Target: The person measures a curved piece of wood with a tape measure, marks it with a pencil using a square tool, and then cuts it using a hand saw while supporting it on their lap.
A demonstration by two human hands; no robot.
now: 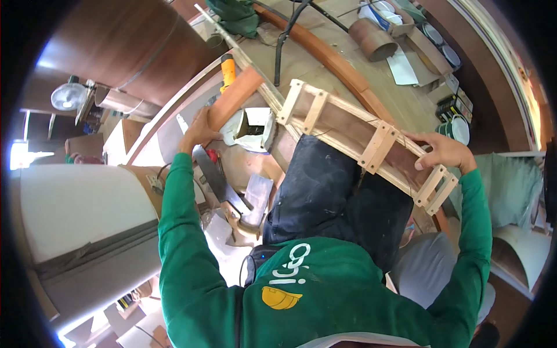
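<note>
Your right hand [445, 153] holds the wooden frame [375, 153] near its right end, across the far edge of your lap [316, 191]; your left hand [201, 129] grips a reddish board [235, 98]. The crosspieces [315, 111] look already fastened; what is left I cannot tell.

Left hand [200, 130] holds a reddish board [236, 97], right hand [447, 152] a slatted frame [379, 146].

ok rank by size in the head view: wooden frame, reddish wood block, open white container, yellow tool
1. Wooden frame
2. Reddish wood block and open white container: too alike to rank
3. Yellow tool, visible part only
</note>
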